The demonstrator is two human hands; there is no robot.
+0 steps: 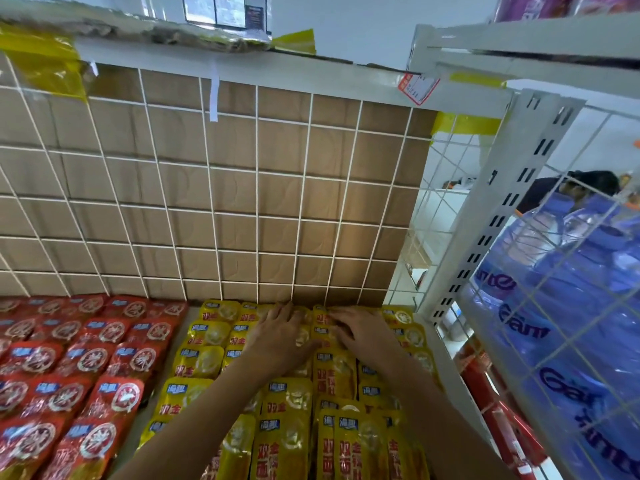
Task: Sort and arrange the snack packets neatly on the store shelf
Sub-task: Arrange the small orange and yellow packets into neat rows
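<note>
Yellow snack packets lie in overlapping rows on the right half of the shelf, red snack packets in rows on the left half. Both my hands reach to the back of the yellow rows, by the wire grid. My left hand lies flat on the packets with its fingers spread towards the back wall. My right hand rests beside it, fingers stretched leftwards over a yellow packet at the back. Neither hand plainly grips a packet; the packets beneath the palms are hidden.
A white wire grid backed with brown cardboard closes the back of the shelf. A white slotted upright and frame bound the right side. Behind a wire panel at the right stand large blue water bottles. A bare strip of shelf separates red and yellow rows.
</note>
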